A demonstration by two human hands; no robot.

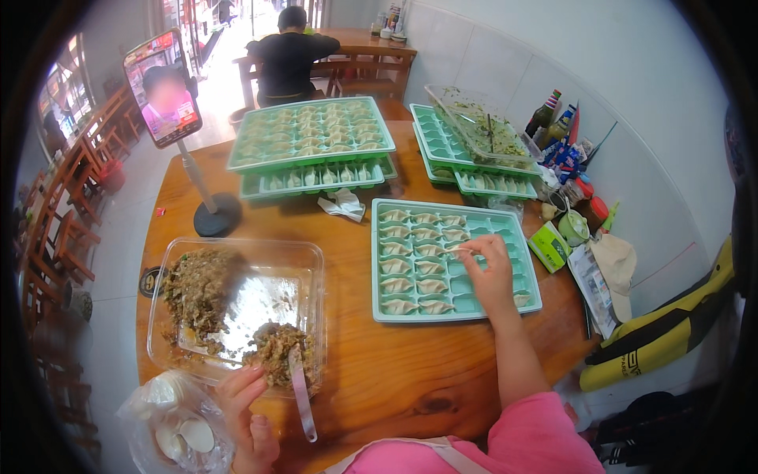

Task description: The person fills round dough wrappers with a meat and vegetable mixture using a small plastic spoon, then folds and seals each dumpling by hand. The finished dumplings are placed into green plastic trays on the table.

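My right hand [492, 272] pinches a folded dumpling [457, 249] over the pale green compartment tray [474, 318]. Dumplings fill the tray's left columns, and one sits in its lower right corner, partly behind my wrist. My left hand [247, 409] holds nothing, its fingers apart. It hovers between a clear plastic bag [133, 415] of round dumpling wrappers [196, 435] and the near edge of a clear plastic tub [323, 278]. Minced filling [198, 290] is heaped at the tub's left, with a smaller mound [278, 349] near its front. A flat spatula [302, 397] rests in that mound, handle over the rim.
A phone [163, 89] stands on a round-based holder [218, 214]. Behind are stacked trays of dumplings [311, 127], a crumpled tissue [343, 205] and a tub with green remnants [479, 127]. Bottles [542, 112], a tissue pack [549, 246] and a cap [613, 266] line the right. Someone sits beyond.
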